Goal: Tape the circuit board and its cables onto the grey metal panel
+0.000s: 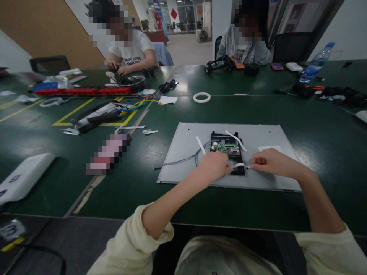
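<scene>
A grey metal panel (183, 141) lies flat on the table in front of me. On its middle sits a black plastic bracket (239, 170) with a green circuit board (225, 147) in it. Between my hands stretches a short strip of white tape (239, 165), over the lower part of the bracket. My left hand (215, 165) pinches its left end and partly covers the bracket. At the other end, the fingers of my right hand (265, 162) are closed on the strip. Two more white strips, one a tape piece (235, 140), cross the bracket's top and the panel. A grey cable (179, 162) runs left.
A roll of white tape (202, 97) lies beyond the panel. Left of it are a phone (110, 154), a white case (27, 177) and tape scraps (150, 132). Across the green table (243, 110) sit two people, near cables and a water bottle (317, 63).
</scene>
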The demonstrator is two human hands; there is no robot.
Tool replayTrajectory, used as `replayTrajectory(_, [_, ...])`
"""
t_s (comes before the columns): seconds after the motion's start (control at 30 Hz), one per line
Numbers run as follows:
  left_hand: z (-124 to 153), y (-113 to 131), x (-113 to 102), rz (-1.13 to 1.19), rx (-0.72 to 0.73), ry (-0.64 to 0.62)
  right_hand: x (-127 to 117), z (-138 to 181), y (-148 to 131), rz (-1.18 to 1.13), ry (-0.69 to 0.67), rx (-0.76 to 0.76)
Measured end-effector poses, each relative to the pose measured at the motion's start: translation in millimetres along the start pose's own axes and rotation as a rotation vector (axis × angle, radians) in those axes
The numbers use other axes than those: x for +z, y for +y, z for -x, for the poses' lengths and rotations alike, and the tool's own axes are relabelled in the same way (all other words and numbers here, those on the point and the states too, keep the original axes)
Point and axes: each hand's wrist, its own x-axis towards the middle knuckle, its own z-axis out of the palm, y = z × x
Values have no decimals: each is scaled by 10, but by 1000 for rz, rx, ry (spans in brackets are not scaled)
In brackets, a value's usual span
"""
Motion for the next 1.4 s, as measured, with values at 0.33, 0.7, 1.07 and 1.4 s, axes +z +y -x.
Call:
replayTrajectory(0.33, [13,24,8,-4,-14,4,-15,14,-8,8,58,22])
replayTrajectory(0.7, [3,-17,38,10,28,29,0,14,114,122,62,89])
replayTrajectory(1.07, [17,-46,9,-37,54,-3,-30,76,215,82,70,80])
replayTrajectory(1.4, [32,-41,-21,-54,56,-27,-11,101,113,28,215,44])
